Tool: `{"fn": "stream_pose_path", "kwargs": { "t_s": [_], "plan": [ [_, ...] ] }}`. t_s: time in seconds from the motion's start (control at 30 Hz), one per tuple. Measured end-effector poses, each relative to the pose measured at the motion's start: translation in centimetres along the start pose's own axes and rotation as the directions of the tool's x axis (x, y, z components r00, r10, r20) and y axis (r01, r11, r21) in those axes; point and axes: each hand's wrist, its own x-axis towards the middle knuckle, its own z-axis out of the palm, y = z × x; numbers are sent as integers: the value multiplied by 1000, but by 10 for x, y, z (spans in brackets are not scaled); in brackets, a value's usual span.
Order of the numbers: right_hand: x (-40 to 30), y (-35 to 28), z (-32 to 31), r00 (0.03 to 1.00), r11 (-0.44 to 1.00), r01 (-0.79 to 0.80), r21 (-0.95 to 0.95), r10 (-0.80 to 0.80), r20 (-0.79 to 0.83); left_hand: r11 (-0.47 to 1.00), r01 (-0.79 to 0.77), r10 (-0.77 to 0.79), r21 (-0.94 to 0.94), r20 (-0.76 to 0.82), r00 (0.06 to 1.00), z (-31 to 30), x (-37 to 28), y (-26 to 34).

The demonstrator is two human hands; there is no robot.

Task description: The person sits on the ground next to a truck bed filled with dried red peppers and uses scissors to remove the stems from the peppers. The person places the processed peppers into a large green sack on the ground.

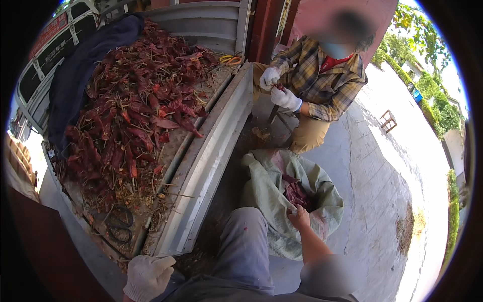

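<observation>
My right hand (298,217), bare, is at the near rim of a pale green woven sack (264,177), its fingers closed on the fabric. Dark red dried chillies (298,194) lie inside the sack. At the lower left, my left hand (149,277) wears a white knitted glove, its fingers curled; whether it holds something I cannot tell. It is near the end of the lowered metal side panel of a truck bed (215,162). A large heap of dried red chillies (136,109) with stems covers much of the bed.
Black-handled scissors (120,224) lie on the bed's near corner, yellow-handled scissors (230,59) at its far edge. A dark cloth (71,83) drapes along the left side. Across the sack sits a co-worker (320,79) with gloved hands. A small stool (388,121) stands farther right.
</observation>
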Motion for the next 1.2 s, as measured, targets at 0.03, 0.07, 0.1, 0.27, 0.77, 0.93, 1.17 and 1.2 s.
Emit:
{"fn": "stream_pose_path", "kwargs": {
  "t_s": [0.03,0.07,0.1,0.27,0.77,0.93,1.17,1.2],
  "plan": [
    [-1,0,3,999,1000,-22,-1,22,41,1000,4,-4,-1,4,1000,1,1,0],
    [6,0,1,984,997,-61,-38,67,164,1000,11,-11,-3,6,1000,2,2,0],
    [6,8,0,982,997,-64,-39,70,177,1000,9,-8,-8,8,1000,3,5,0],
    [-6,17,4,994,996,84,31,-82,-65,999,30,-30,-22,2,1000,10,9,0],
    [-10,-2,-28,960,939,274,209,-257,-107,997,72,-72,-5,-9,997,11,15,1],
    [33,32,-33,975,993,68,101,-44,-219,999,49,-49,-5,-8,999,11,23,2],
    [-38,40,44,834,916,352,-194,-213,508,999,43,-44,-6,-14,999,12,23,4],
    [-53,41,54,769,888,417,-193,-231,596,999,41,-42,-10,-17,999,12,22,4]
  ]
}}
